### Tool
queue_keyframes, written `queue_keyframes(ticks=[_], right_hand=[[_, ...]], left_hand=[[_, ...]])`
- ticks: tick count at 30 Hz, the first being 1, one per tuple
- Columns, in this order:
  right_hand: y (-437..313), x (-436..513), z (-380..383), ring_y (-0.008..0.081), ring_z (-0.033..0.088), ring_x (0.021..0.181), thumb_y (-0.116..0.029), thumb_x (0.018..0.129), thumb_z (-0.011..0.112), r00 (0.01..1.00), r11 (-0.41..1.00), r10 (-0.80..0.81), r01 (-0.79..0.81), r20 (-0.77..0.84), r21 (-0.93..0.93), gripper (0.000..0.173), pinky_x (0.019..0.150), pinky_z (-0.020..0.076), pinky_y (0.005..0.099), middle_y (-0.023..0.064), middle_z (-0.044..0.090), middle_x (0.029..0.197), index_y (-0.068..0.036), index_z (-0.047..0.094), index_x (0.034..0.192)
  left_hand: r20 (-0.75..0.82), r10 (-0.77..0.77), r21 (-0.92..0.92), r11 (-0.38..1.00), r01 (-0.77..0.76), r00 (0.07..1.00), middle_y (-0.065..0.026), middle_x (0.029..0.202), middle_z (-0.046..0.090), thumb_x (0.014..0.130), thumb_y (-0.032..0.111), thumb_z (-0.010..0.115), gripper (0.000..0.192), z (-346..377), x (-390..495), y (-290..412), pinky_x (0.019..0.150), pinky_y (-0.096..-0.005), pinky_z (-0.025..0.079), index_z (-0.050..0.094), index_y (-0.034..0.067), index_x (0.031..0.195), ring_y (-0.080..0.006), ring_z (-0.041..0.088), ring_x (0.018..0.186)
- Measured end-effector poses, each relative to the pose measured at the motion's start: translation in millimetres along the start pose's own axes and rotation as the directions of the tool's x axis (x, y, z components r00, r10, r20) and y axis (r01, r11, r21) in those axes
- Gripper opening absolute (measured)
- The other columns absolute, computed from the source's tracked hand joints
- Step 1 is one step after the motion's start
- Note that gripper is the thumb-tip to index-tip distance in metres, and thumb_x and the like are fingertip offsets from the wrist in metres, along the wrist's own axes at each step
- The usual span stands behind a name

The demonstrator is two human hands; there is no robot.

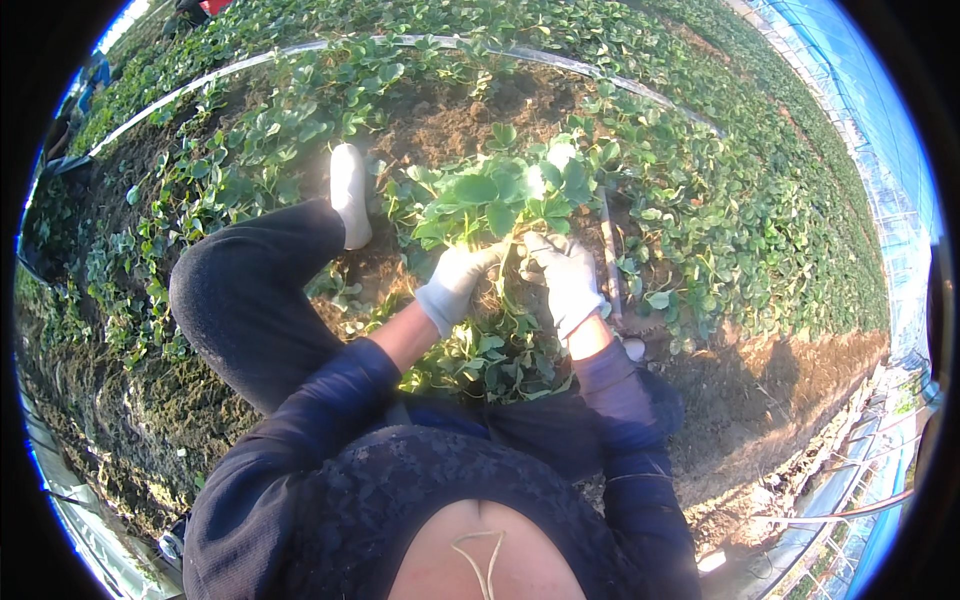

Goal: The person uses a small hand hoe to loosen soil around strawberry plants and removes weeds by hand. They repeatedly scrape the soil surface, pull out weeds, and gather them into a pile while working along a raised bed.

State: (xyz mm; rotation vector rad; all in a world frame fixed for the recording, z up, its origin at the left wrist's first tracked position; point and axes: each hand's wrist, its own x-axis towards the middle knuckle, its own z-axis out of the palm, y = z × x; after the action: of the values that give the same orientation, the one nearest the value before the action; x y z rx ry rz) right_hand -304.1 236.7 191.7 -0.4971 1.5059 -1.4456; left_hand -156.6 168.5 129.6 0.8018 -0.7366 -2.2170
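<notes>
My left hand [458, 281], in a pale knit work glove, is closed around the stems of a bunch of leafy strawberry plants [480, 195]. The leaves fan out above and beyond the glove. My right hand [562, 274], gloved alike, is at the right side of the same bunch, its fingertips bent in by the stems; whether they pinch a stem is unclear. Thin stems and brownish roots hang down between the two hands. Under them, loose strawberry foliage [491, 356] lies on the ground in front of my body.
Low strawberry plants [720, 217] cover the ground ahead and to the right. A pale pipe or hose [540, 56] arcs across the rows. A narrow stick [609, 255] lies right of my hands. My white-shod foot [349, 191] rests ahead at left. People are partly visible at upper left.
</notes>
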Motion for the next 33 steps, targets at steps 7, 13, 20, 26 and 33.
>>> queue_keyframes(ticks=[7, 13, 20, 26, 33], right_hand=[[-1, -17, 18, 0.0035, 0.060, 0.068, -0.014, 0.095, 0.068, 0.988, 0.988, -0.152, 0.151, 0.037, 0.020, 0.011, 0.060, 0.0482, 0.0192, -0.0003, 0.070, 0.093, -0.006, 0.070, 0.103], [-13, -8, 8, 0.0103, 0.064, 0.064, -0.013, 0.098, 0.062, 0.985, 0.990, 0.073, -0.090, 0.157, 0.107, 0.019, 0.052, 0.0477, 0.0199, 0.0044, 0.070, 0.092, -0.007, 0.063, 0.115], [4, -4, 5, 0.0117, 0.064, 0.064, -0.019, 0.098, 0.062, 0.981, 0.977, 0.139, -0.158, 0.134, 0.143, 0.019, 0.051, 0.0472, 0.0211, 0.0037, 0.068, 0.089, -0.009, 0.063, 0.114], [3, 18, -11, 0.0097, 0.060, 0.064, -0.026, 0.098, 0.063, 0.979, 0.962, 0.198, -0.202, 0.041, 0.181, 0.021, 0.051, 0.0462, 0.0218, 0.0023, 0.067, 0.088, -0.011, 0.064, 0.112], [-17, 6, -28, 0.0086, 0.057, 0.059, -0.037, 0.098, 0.063, 0.961, 0.989, 0.106, -0.129, 0.256, 0.075, 0.027, 0.047, 0.0436, 0.0221, 0.0007, 0.064, 0.080, -0.012, 0.065, 0.106]], left_hand=[[-0.266, 0.127, 0.004, 0.991, -0.130, 0.956, -0.0035, 0.077, 0.065, 0.085, 0.018, 0.075, 0.020, -11, 10, 19, 0.051, -0.0298, 0.047, 0.071, 0.001, 0.096, -0.0121, 0.058, 0.061], [-0.282, 0.180, 0.205, 0.971, -0.124, 0.943, -0.0032, 0.088, 0.069, 0.083, 0.011, 0.077, 0.025, -2, -3, 25, 0.061, -0.0262, 0.049, 0.071, -0.001, 0.104, -0.0109, 0.060, 0.068], [-0.253, 0.230, 0.373, 0.919, -0.124, 0.940, -0.0028, 0.094, 0.070, 0.083, 0.010, 0.078, 0.028, 20, -19, 35, 0.065, -0.0256, 0.051, 0.071, -0.002, 0.107, -0.0096, 0.061, 0.073], [-0.012, 0.170, 0.349, 0.924, -0.155, 0.985, -0.0031, 0.094, 0.071, 0.086, 0.009, 0.075, 0.027, 10, -15, 31, 0.067, -0.0253, 0.051, 0.070, -0.002, 0.110, -0.0095, 0.062, 0.073], [0.242, 0.025, 0.309, 0.946, -0.101, 0.970, 0.0008, 0.088, 0.068, 0.085, 0.010, 0.077, 0.035, 12, -18, 29, 0.058, -0.0225, 0.046, 0.067, 0.004, 0.118, -0.0056, 0.055, 0.065]])
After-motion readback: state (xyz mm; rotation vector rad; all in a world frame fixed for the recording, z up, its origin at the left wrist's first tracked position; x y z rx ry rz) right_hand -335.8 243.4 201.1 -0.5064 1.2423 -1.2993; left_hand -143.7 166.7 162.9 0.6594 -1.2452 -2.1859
